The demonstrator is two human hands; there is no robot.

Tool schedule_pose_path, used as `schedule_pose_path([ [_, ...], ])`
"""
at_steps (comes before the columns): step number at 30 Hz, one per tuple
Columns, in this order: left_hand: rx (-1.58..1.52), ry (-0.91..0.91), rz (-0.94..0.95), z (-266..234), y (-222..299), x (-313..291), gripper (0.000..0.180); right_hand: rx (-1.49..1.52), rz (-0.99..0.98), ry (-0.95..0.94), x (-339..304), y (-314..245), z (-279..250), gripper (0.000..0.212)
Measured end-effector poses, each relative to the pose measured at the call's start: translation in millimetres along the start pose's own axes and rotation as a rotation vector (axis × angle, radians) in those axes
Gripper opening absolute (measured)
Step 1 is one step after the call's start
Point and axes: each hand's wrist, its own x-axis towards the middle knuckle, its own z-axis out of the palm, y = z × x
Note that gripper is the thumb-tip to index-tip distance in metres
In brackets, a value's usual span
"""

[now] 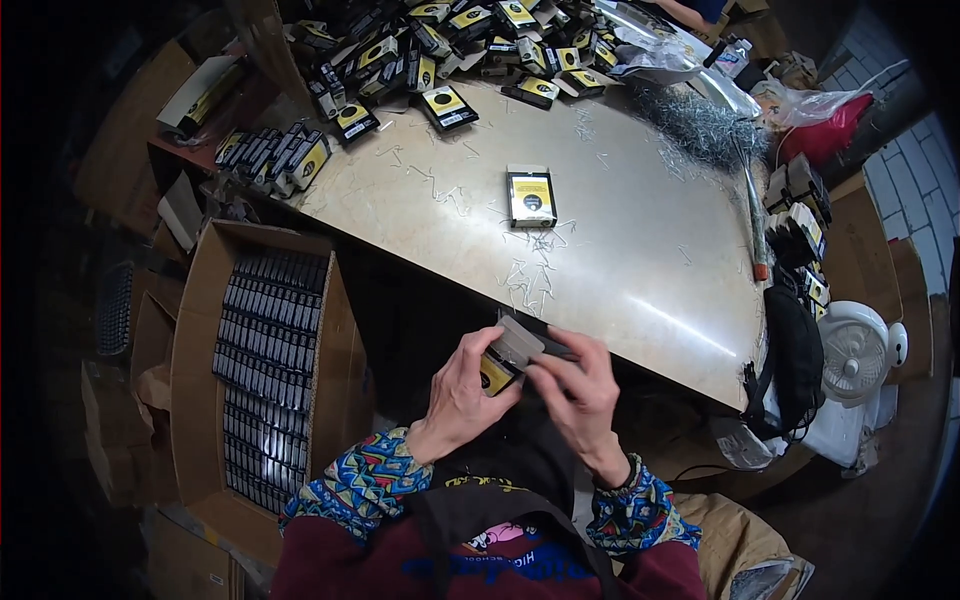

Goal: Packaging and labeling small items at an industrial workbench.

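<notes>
Box [497,376], probably card, flat grey flap [516,344]

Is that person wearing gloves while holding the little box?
No, the left hand and right hand at the black-and-yellow carton are bare, with skin showing from fingers to wrists.

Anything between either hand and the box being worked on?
Nothing visible: the left hand holds the small black-and-yellow cardboard box directly, and the right hand touches the grey panel at its upper end. Loose thin silvery wires lie beyond, on the shiny pale tabletop.
</notes>
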Motion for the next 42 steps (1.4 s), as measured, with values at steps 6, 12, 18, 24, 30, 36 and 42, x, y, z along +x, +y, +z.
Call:
schedule_pose_path([
  [6,0.095,0.000,0.110,-3,0,0,0.078,0.657,0.574,-0.111,-13,-12,17,0.027],
  [12,0.177,-0.001,-0.024,8,6,0,0.065,0.489,0.609,-0.037,-19,-16,26,0.021],
  [18,0.208,0.054,0.013,0,2,1,0.061,0.544,0.698,-0.057,-4,-21,27,0.021],
  [24,0.186,0.020,-0.018,-1,-2,7,0.053,0.195,0.286,-0.028,-11,-21,41,0.018],
  [30,0.147,0.049,-0.087,-4,2,12,0.038,-0.027,-0.149,0.092,-8,-13,58,0.013],
  [36,0.206,0.094,0.012,-20,3,33,0.040,0.095,-0.251,0.085,18,0,57,0.024],
  [42,0.790,0.112,0.077,-119,-43,126,0.077,-0.060,-0.181,-0.008,53,45,-1,0.034],
])
